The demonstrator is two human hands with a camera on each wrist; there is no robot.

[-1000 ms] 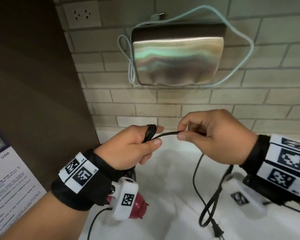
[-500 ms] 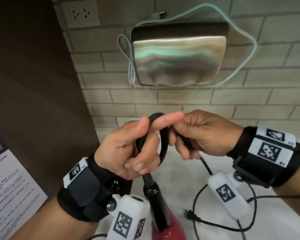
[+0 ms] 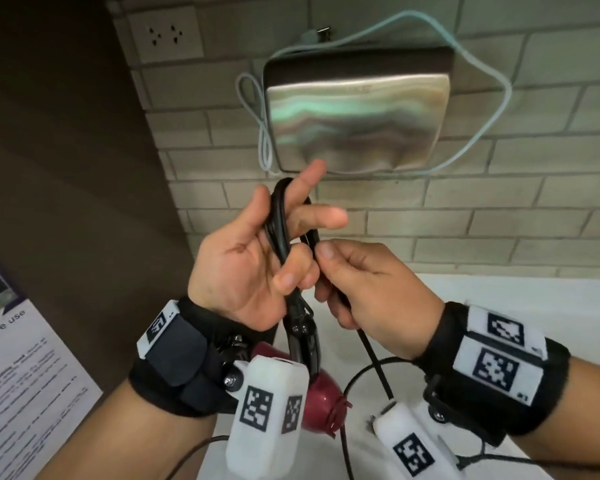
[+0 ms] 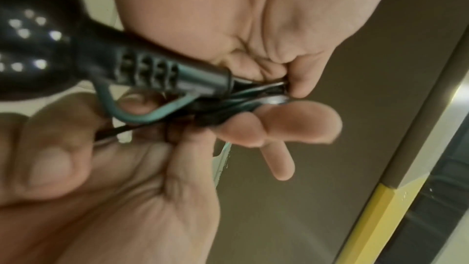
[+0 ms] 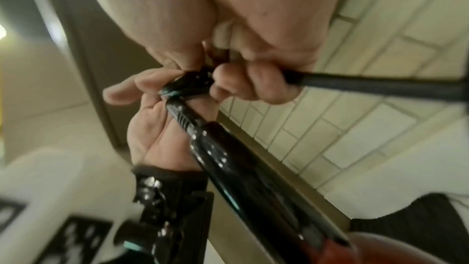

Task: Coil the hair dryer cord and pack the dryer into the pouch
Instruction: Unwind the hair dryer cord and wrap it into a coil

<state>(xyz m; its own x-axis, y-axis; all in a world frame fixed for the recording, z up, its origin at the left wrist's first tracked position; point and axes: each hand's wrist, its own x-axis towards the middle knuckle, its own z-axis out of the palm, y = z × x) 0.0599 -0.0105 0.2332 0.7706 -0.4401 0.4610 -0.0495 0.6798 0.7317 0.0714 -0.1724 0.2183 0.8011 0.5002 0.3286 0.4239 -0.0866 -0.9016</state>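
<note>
My left hand (image 3: 253,271) is raised palm-up, and several loops of the black cord (image 3: 279,216) run through it. Its lower fingers curl round the loops, while the two upper fingers point out straight. The hair dryer hangs below it, with its black handle (image 3: 305,344) above its maroon body (image 3: 321,400). My right hand (image 3: 371,285) pinches the cord just right of the loops, and the loose cord (image 3: 374,362) trails down from it. The cord's ribbed collar (image 4: 157,73) shows in the left wrist view. The shiny silver pouch (image 3: 357,123) is against the brick wall.
A pale blue cable (image 3: 257,109) loops round the pouch. A wall socket (image 3: 167,34) sits at upper left beside a dark panel (image 3: 66,150). A printed sheet (image 3: 25,375) lies at lower left. Below the hands is a white counter (image 3: 499,292).
My right hand drew the cord out to the right, then brought it back to the left hand. The left hand rose and turned palm-up, and its two upper fingers straightened.
</note>
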